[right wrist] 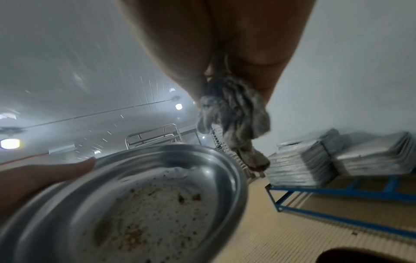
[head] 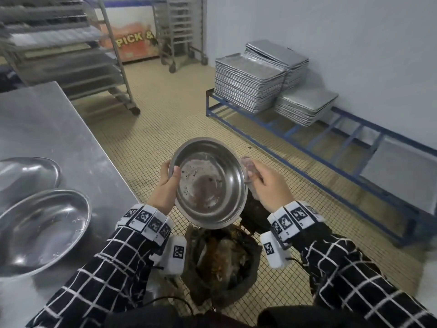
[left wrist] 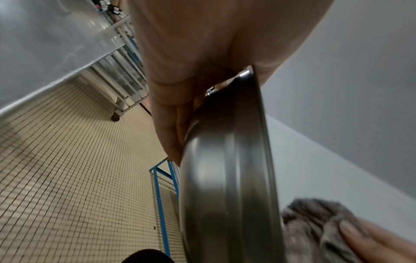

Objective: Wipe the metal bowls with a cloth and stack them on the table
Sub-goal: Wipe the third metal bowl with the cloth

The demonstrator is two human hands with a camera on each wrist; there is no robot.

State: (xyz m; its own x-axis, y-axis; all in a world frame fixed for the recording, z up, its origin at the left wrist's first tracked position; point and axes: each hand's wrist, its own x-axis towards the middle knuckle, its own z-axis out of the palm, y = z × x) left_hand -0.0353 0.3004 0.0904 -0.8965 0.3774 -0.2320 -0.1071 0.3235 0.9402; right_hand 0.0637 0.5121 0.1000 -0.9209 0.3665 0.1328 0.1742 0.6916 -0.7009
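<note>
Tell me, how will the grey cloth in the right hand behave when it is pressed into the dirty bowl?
The crumpled grey cloth probably stays floppy: it droops in folds below the right hand. It looks light and should mould to the round metal bowl, whose inside shows brown specks.

Tilted steel bowl (head: 208, 183) held above floor, brown crumbs inside; grey cloth (head: 248, 171) bunched beside rim, perhaps touching; two bowls (head: 45, 230) on table (head: 47, 119).
</note>
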